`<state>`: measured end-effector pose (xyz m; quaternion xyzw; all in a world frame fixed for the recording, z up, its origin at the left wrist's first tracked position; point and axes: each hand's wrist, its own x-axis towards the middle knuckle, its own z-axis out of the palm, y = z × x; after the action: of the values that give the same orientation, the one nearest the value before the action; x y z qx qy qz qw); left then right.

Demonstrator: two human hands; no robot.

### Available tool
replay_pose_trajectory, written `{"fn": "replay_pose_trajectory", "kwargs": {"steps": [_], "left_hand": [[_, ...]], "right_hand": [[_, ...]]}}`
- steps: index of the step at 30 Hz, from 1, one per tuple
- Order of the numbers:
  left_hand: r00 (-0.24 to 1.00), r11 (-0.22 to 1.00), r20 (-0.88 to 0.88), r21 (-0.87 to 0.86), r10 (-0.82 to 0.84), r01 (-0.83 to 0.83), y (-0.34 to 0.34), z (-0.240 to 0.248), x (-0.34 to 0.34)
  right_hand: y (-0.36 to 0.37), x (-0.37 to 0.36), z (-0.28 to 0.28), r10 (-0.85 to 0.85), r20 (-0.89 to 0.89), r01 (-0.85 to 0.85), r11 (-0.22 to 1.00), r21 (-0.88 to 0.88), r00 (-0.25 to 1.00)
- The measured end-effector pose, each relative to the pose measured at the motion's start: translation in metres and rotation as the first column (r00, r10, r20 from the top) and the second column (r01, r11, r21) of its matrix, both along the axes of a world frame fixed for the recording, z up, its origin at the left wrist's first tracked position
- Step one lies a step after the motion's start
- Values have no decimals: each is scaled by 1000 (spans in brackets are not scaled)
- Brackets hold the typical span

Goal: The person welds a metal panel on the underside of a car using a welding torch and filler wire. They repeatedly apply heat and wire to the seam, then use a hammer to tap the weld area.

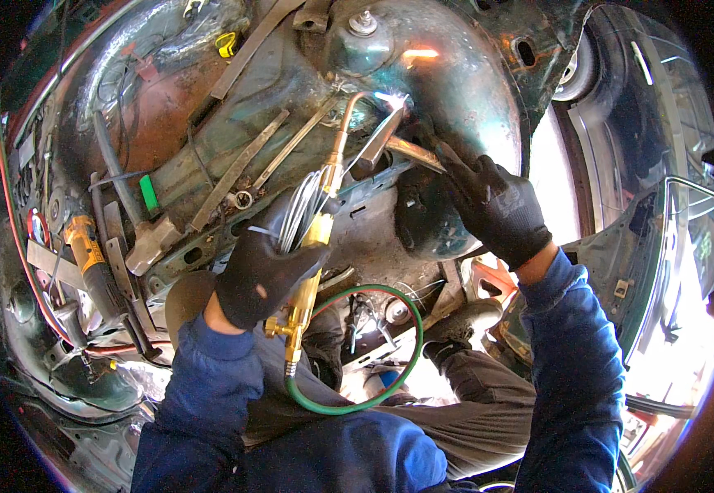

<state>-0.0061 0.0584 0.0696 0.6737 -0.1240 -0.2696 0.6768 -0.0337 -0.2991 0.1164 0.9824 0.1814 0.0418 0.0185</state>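
Left black-gloved hand (268,267): closed round brass torch (318,230)
Right black-gloved hand (495,201): curled on brown-handled hammer (385,138)
Bright flame (391,99): likely heating dark metal (447,94) — next, steady aim

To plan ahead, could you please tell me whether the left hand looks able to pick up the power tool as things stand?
Probably not: the left hand is wrapped around the torch and wires, so its grip seems taken, though the power tool lies off to its left.
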Motion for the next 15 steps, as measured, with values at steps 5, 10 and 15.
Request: {"fn": "replay_pose_trajectory", "kwargs": {"steps": [5,10,15], "left_hand": [[995,995,40,-50,86,-84,23,8,-13],[997,999,-62,9,33,-33,28,21,-13],[991,999,-132,45,14,-8,29,26,-15]], "right_hand": [[2,13,-2,74,0,-74,997,-1,997],[14,17,-5,20,-5,-20,998,-60,1000],[15,15,-8,32,-25,-32,999,-18,999]]}}
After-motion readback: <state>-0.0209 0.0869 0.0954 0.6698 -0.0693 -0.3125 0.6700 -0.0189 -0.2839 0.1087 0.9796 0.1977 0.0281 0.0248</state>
